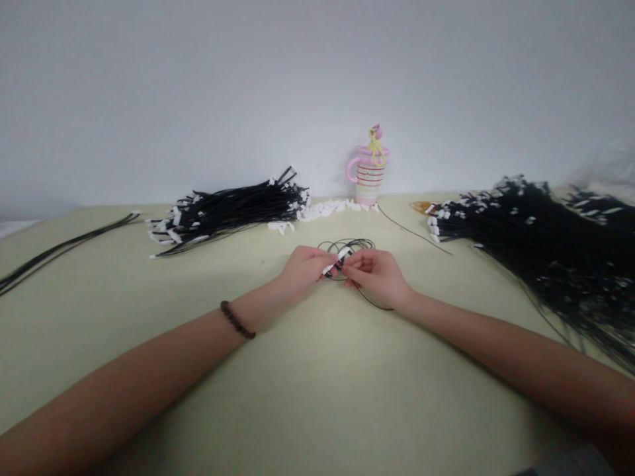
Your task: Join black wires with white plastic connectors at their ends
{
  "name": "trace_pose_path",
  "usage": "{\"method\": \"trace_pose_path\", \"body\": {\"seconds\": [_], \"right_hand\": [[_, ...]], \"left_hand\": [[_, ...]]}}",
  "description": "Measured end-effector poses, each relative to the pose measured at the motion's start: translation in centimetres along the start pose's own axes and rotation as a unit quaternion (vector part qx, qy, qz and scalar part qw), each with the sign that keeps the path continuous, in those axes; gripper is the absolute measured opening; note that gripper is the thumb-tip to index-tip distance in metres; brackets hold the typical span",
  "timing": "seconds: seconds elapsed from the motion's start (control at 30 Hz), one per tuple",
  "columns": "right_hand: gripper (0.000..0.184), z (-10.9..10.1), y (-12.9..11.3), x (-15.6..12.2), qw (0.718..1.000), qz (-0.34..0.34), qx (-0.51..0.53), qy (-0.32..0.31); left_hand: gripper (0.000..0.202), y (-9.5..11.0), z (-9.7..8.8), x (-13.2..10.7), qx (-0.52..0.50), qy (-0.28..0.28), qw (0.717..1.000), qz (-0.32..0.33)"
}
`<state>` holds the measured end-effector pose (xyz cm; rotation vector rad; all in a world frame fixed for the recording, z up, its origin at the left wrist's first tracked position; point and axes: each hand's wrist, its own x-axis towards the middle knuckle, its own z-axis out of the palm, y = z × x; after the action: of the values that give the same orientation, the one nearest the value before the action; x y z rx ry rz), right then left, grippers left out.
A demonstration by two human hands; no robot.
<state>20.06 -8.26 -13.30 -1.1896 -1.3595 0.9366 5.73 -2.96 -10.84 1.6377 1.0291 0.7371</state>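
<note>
In the middle of the table, my left hand [308,270] and my right hand [373,272] meet over a small tangle of thin black wire [364,243]. White connector pieces [343,252] show between the fingers. My left hand is closed in a pinch on a white connector, with its wire partly hidden. Close beside it, my right hand is also pinched, its fingertips at the black wire near the connectors. Loops of the wire spread out behind the hands, and one strand trails under the right hand toward the wrist.
A bundle of black wires with white ends [233,208] lies back left; longer wires [64,248] lie at the far left. Loose white connectors [322,210] lie by a pink striped mug [368,178]. A large wire pile [550,238] covers the right side. One loose wire [414,231] lies behind.
</note>
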Motion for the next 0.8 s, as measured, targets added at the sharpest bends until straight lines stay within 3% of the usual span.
{"method": "trace_pose_path", "body": {"seconds": [0.63, 0.8], "right_hand": [[0.016, 0.15, -0.28, 0.0, 1.0, 0.002, -0.012, 0.009], [0.013, -0.31, -0.58, 0.0, 0.991, -0.009, -0.136, -0.009]], "left_hand": [[0.028, -0.34, 0.17, -0.1, 0.004, 0.012, 1.0, 0.016], [0.026, -0.01, 0.28, -0.34, 0.001, 0.02, 1.0, 0.022]]}}
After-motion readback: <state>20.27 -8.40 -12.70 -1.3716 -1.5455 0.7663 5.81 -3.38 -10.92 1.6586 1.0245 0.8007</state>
